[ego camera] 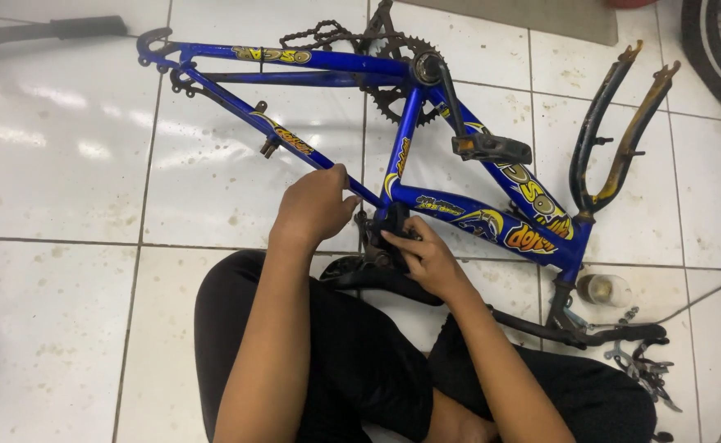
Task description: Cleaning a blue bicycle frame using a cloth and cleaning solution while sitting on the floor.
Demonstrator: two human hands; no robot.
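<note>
Glossy blue painted metal bicycle frame (426,201) – its black fork (615,131) rust-worn – lies on a shiny, stained white tiled floor (57,164).

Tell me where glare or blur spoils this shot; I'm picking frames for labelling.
Head view: bright glare streaks on the white floor tiles at upper left; the blue bicycle frame, left hand and right hand are sharp and evenly lit; soft shadows only; the brake parts at lower right look slightly soft.
</note>
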